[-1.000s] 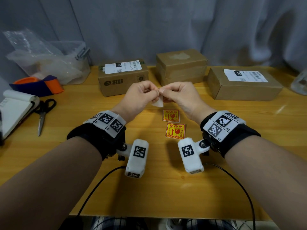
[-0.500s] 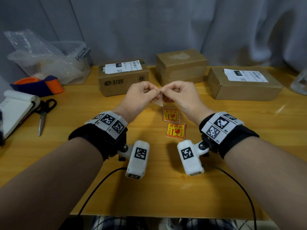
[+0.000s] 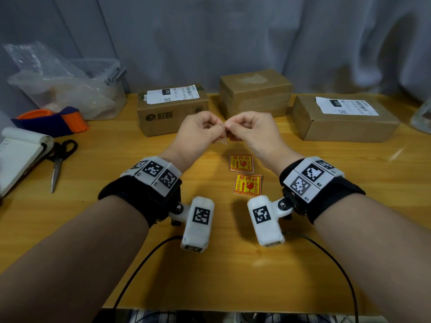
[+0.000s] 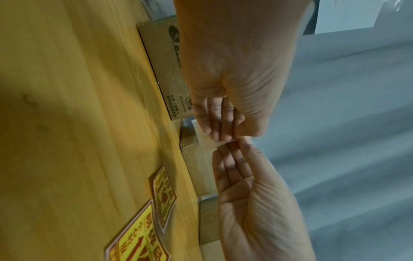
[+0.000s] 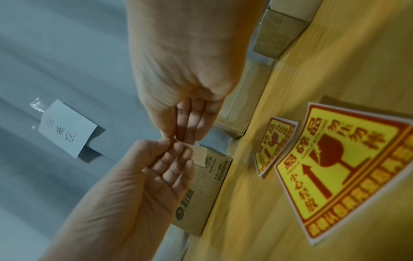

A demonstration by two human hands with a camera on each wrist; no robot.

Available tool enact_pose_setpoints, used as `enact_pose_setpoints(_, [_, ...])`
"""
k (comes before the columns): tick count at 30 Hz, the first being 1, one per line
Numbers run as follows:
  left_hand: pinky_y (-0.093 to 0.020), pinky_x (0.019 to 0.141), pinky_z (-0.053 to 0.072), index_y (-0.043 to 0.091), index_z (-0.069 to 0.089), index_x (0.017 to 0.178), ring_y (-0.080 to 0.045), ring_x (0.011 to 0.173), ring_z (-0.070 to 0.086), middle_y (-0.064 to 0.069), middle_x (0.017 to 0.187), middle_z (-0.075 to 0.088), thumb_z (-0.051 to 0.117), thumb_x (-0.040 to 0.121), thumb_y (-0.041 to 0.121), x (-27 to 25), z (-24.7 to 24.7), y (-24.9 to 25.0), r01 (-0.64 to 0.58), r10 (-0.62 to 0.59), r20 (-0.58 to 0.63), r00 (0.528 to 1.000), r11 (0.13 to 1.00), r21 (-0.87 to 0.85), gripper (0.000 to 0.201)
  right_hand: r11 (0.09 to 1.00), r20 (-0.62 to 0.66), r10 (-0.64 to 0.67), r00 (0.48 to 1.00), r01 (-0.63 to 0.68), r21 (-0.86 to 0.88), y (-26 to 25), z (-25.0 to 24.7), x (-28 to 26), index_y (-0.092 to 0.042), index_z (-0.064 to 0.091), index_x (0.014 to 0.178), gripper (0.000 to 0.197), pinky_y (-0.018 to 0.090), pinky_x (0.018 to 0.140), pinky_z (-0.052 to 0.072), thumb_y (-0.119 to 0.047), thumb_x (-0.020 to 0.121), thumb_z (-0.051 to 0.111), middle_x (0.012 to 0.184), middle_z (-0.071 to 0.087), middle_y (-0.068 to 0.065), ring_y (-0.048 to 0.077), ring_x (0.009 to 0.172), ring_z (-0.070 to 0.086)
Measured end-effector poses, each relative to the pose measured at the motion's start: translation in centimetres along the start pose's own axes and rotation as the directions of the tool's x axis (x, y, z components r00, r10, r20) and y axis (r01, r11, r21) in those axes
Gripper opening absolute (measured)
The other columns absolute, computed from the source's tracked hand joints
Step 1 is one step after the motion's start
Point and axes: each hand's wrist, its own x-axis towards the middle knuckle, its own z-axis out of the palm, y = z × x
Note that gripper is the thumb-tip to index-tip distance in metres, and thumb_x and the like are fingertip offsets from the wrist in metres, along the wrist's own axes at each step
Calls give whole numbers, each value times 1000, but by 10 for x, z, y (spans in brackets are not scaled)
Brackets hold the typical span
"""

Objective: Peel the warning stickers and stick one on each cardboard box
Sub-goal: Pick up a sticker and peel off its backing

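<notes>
Both hands are raised over the table's middle, thumbs and forefingers meeting on one small pale sticker [image 3: 223, 141], seen from its white back [image 4: 204, 139]. My left hand [image 3: 219, 129] pinches its left edge and my right hand [image 3: 230, 126] pinches the right edge. In the right wrist view a corner of the sticker [image 5: 200, 155] pokes past the left hand's fingers. Two red-and-yellow warning stickers [image 3: 241, 163] [image 3: 247, 184] lie flat just below the hands. Three cardboard boxes stand in a row behind: left [image 3: 172, 115], middle [image 3: 255, 94], right [image 3: 342, 120].
Scissors [image 3: 58, 159] and an open notebook [image 3: 18, 155] lie at the left. Behind them are an orange and blue cloth [image 3: 51, 121] and a clear bin with plastic bags [image 3: 70, 89]. A clear container [image 3: 422, 115] sits at the right edge. Black cables [image 3: 140, 264] trail over the front edge.
The hands stay together on the sticker and have barely shifted. Less of the pale piece hangs below the fingers than a second ago.
</notes>
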Motion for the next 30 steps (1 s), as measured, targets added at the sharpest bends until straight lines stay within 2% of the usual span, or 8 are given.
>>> enact_pose_setpoints(3, [-23, 67, 50, 10, 58, 76, -21, 72, 58, -11, 72, 62, 59, 83, -1, 5, 2, -4, -28, 27, -21, 999, 999, -22, 13, 999, -41, -32, 999, 32, 2, 2, 2, 3, -5, 70, 81, 8, 15, 60, 51, -2, 84, 64, 64, 68, -3, 1, 58, 62])
enact_pose_setpoints(5, [-30, 70, 49, 12, 58, 73, -23, 73, 57, -11, 71, 61, 59, 80, 1, 10, 4, -7, -59, 58, -29, 998, 998, -28, 13, 998, -66, -55, 996, 56, 15, 6, 3, 6, -10, 70, 75, 14, 13, 57, 48, 0, 84, 63, 57, 67, -8, -1, 55, 60])
enact_pose_setpoints(8, [-33, 70, 48, 15, 57, 68, -23, 71, 56, -9, 68, 60, 59, 74, 7, 17, 9, -14, -90, 88, -37, 995, 995, -37, 9, 996, -113, -66, 991, 72, 50, 16, 3, 7, -15, 68, 71, 22, 15, 58, 49, 1, 84, 61, 57, 68, -9, 1, 57, 61])
enact_pose_setpoints(16, [-24, 73, 53, 8, 60, 77, -15, 74, 60, -4, 73, 64, 55, 85, 2, 23, 12, -23, -73, 74, 6, 997, 993, -94, 12, 997, -106, -15, 994, 23, 68, 24, -1, 15, -14, 67, 73, 16, 15, 59, 49, -5, 86, 62, 67, 67, -4, 2, 62, 62])
enact_pose_setpoints(18, [-24, 75, 54, 4, 63, 83, -13, 75, 62, -6, 77, 66, 57, 87, 5, 22, 11, -25, -55, 55, 4, 998, 991, -125, 7, 996, -112, -8, 994, 18, 89, 26, -2, 15, -16, 67, 74, 16, 18, 63, 52, -6, 86, 63, 72, 68, -1, 5, 68, 64])
enact_pose_setpoints(21, [-27, 76, 55, 0, 66, 91, -16, 77, 63, -12, 82, 68, 61, 88, 13, 19, 10, -27, -52, 52, -5, 999, 993, -106, 14, 994, -116, -8, 993, 20, 103, 27, 0, 15, -12, 68, 76, 14, 23, 67, 55, -4, 86, 62, 77, 69, 5, 10, 72, 65])
enact_pose_setpoints(25, [-24, 74, 56, 8, 66, 85, -14, 76, 66, -9, 80, 69, 61, 88, 13, 18, 8, -26, -62, 62, 0, 998, 996, -60, 7, 994, -118, -19, 993, 31, 100, 25, 2, 14, -11, 69, 74, 16, 16, 59, 49, -2, 85, 63, 64, 68, -5, 0, 59, 62])
enact_pose_setpoints(30, [-19, 71, 55, 8, 64, 84, -10, 74, 65, -6, 78, 67, 58, 89, 9, 18, 8, -27, -55, 55, -3, 998, 997, -54, 8, 998, -100, -30, 995, 35, 44, 28, 1, 13, -15, 70, 74, 15, 16, 61, 50, -4, 84, 65, 61, 69, -9, -1, 61, 62])
